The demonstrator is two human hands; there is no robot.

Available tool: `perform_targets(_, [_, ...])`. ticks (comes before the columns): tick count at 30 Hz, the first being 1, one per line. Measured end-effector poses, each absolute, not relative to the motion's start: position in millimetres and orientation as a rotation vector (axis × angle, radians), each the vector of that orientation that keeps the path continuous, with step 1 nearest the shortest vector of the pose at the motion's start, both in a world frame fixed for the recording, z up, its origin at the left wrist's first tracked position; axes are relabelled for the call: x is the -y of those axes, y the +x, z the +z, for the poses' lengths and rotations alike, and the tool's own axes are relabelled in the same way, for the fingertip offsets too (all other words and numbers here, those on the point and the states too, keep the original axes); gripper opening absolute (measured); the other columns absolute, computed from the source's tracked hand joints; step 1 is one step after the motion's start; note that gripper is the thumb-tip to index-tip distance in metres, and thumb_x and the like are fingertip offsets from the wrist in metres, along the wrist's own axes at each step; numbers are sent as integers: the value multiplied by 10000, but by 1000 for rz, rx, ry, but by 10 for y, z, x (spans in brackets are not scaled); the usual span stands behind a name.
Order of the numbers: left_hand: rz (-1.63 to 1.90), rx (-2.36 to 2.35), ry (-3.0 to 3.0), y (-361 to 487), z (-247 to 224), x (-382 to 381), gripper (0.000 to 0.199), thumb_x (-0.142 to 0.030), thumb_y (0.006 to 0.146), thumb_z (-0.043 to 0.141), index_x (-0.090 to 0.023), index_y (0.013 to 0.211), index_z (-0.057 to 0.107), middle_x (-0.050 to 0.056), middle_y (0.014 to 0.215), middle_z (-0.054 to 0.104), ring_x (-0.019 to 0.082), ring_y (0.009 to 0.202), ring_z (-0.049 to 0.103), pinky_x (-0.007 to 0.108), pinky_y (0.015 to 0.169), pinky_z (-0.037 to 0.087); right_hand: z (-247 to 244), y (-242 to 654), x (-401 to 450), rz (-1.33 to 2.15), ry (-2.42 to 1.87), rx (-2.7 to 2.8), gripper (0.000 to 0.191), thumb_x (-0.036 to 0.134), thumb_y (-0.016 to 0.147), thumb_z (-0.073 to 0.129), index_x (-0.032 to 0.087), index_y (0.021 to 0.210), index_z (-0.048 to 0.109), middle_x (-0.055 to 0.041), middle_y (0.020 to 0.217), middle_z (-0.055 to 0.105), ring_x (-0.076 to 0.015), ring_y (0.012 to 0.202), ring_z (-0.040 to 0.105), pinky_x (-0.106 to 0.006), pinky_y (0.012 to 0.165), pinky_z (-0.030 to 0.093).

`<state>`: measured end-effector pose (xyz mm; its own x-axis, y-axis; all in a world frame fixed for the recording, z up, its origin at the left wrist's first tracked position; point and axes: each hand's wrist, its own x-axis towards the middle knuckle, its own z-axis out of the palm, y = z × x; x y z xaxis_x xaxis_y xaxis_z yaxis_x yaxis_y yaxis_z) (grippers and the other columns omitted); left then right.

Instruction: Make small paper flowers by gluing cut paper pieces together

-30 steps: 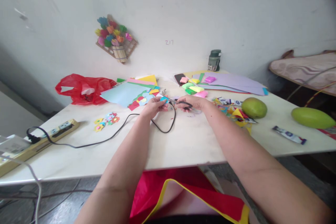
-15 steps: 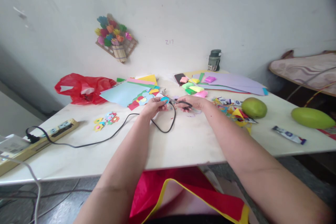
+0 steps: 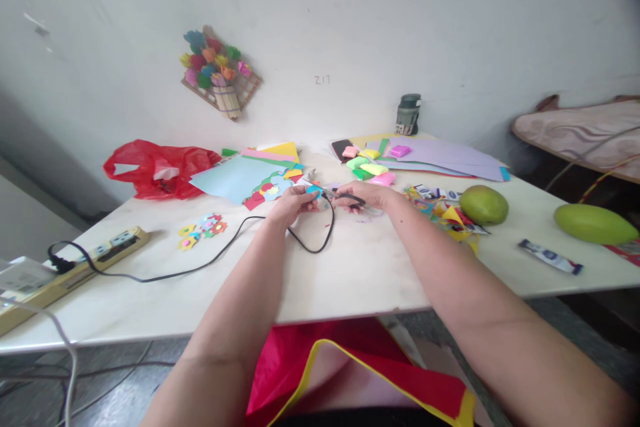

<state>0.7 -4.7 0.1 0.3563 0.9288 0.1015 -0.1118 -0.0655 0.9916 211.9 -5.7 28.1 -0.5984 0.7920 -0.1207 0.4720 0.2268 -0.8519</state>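
Between the fingers of my left hand (image 3: pixel 295 205) is a small blue paper piece (image 3: pixel 314 189). My right hand (image 3: pixel 365 197) grips dark-handled scissors (image 3: pixel 354 199), whose blades point left toward the blue paper. A black cable (image 3: pixel 331 230) loops on the table just below both hands. Behind my left hand lie colourful paper cutouts (image 3: pixel 270 188) and light blue sheets (image 3: pixel 225 177). Small paper flowers (image 3: pixel 203 230) rest on the table to the left.
A power strip (image 3: pixel 100 260) and a red plastic bag (image 3: pixel 165 170) are at the left. Clay packs (image 3: pixel 370 167), lilac sheets (image 3: pixel 445 157) and a bottle (image 3: pixel 408 113) stand or lie at the back. Paper scraps (image 3: pixel 453 217) and two green fruits (image 3: pixel 484 205) lie right.
The scissor blades and my right fingers have shifted very slightly. My left hand has stayed in place with the blue paper.
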Motion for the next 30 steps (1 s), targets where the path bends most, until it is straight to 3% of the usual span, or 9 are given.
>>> perform_targets(13, [1032,-825,1334,3,4,47,254,-307,609,738,-124,631,563,3,563,567,55,476,445,239,585,459,282,2114,53,1304,-1197,2187,329,456,707,649,145,783,575,36,529,532,-43,399,445,-174,379,313])
perform_targets(30, [1031,-814,1335,-1,-14,28,255,-293,618,735,-113,629,555,-2,555,565,51,471,448,242,584,460,302,2109,74,1279,-1218,2196,279,407,738,635,139,791,574,33,539,529,-43,402,443,-176,392,326])
